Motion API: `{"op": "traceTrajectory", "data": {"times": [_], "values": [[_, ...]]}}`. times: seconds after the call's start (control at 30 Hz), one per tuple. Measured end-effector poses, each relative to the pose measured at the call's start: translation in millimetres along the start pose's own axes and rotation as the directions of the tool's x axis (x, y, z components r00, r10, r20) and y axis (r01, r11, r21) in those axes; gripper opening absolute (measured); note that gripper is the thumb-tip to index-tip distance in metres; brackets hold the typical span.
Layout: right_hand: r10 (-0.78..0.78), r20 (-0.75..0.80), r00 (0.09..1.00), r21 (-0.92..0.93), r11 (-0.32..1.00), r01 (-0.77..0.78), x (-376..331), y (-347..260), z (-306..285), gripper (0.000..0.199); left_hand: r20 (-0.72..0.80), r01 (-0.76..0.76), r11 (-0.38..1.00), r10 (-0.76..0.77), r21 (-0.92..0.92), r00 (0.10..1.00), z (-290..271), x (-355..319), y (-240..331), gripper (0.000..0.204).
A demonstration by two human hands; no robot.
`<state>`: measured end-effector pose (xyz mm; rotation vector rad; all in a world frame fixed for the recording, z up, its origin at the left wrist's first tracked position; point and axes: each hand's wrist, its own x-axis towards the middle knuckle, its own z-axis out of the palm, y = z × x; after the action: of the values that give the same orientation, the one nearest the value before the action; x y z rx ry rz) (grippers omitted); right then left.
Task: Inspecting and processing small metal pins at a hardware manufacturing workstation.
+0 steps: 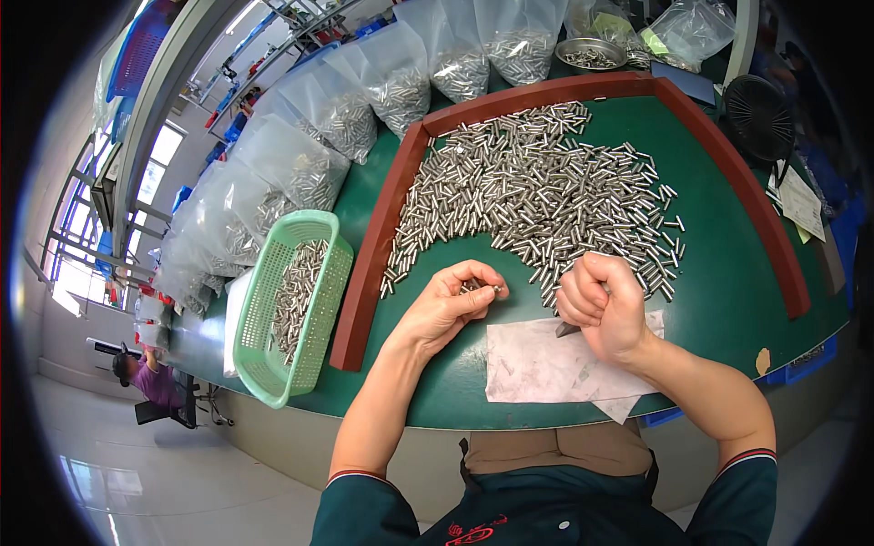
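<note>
A broad pile of short silvery metal pins lies on the green tabletop in front of me. My left hand is at the pile's near edge, thumb and fingers curled around a few metal pins whose ends show at the fingertips. To its right, my right hand is closed in a fist at the near side of the pile. A dark, flat tip pokes out beneath that fist; the rest is hidden by the fingers. Below the fist lies a stained, pale cloth.
Dark red wooden rails border the pile at left, back and right. Left of them stands a green plastic basket with pins inside. Clear bags of pins line the back. A metal bowl and a black fan stand farther right.
</note>
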<state>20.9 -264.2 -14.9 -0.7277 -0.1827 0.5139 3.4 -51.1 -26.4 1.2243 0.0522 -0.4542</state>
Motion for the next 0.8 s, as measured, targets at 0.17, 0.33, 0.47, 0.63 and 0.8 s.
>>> {"op": "traceTrajectory", "data": {"times": [0.17, 0.33, 0.47, 0.63, 0.8], "values": [[0.004, 0.002, 1.000, -0.003, 1.000, -0.004, 0, 0, 0, 0.038, 0.023, 0.003, 0.999, -0.002, -0.044, 1.000, 0, 0, 1, 0.011], [-0.002, 0.005, 1.000, -0.004, 1.000, 0.002, 0, 1, -1, 0.038, 0.045, 0.005, 0.997, -0.002, -0.078, 0.999, 1, 1, 2, 0.014], [0.002, 0.005, 1.000, 0.000, 1.000, -0.002, 0, 2, -3, 0.038, 0.027, 0.026, 0.996, -0.024, -0.090, 0.999, 3, 1, 4, 0.019], [-0.001, 0.014, 1.000, -0.006, 1.000, 0.001, 0, 1, 1, 0.039, 0.005, 0.039, 0.987, -0.038, -0.156, 0.999, 3, -1, 6, 0.022], [-0.001, 0.007, 1.000, -0.016, 1.000, 0.001, 0, 1, -1, 0.040, -0.354, -0.434, 0.786, 0.596, 0.441, 0.721, -12, -17, 39, 0.024]]}}
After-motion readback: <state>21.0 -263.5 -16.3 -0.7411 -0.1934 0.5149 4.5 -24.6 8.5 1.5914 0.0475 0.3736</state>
